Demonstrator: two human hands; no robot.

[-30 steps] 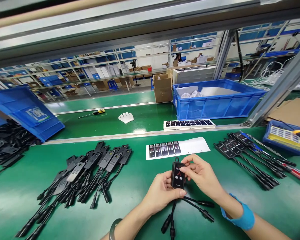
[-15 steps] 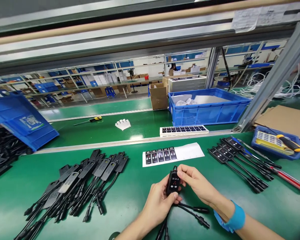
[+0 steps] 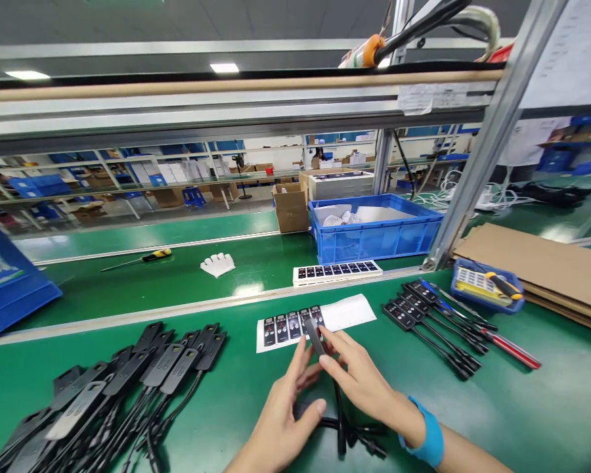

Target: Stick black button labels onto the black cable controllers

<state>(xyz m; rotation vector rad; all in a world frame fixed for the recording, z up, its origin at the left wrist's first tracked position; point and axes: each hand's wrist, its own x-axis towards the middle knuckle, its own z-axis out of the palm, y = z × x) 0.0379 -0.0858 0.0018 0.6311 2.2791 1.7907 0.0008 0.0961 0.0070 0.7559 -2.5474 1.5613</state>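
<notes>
A small black controller box point(image 3: 316, 337) with cables hanging below it is tilted edge-on above the green bench. My right hand point(image 3: 357, 371), wearing a blue wristband, pinches it between thumb and fingers. Beside it on the left, my left hand point(image 3: 288, 407) has its thumb spread away and its fingers stretched; whether its fingertips touch the box is hard to tell. Just behind lies a white label sheet point(image 3: 349, 311) bearing several black printed labels, partly hidden by the box. The box's front face is turned out of sight.
Many black cabled boxes point(image 3: 165, 368) are heaped at left. Several labelled boxes point(image 3: 408, 309) lie at right, near a red-striped tool point(image 3: 515, 350) and a small blue tray point(image 3: 487, 289). A label stack point(image 3: 337, 272), white glove point(image 3: 217, 264), screwdriver point(image 3: 138, 259) and blue crate point(image 3: 379, 236) stand farther back.
The box has turned from face-up to edge-on and moved up toward the label sheet. My left hand has loosened from it, while my right hand grips it. The camera view has swung right and up.
</notes>
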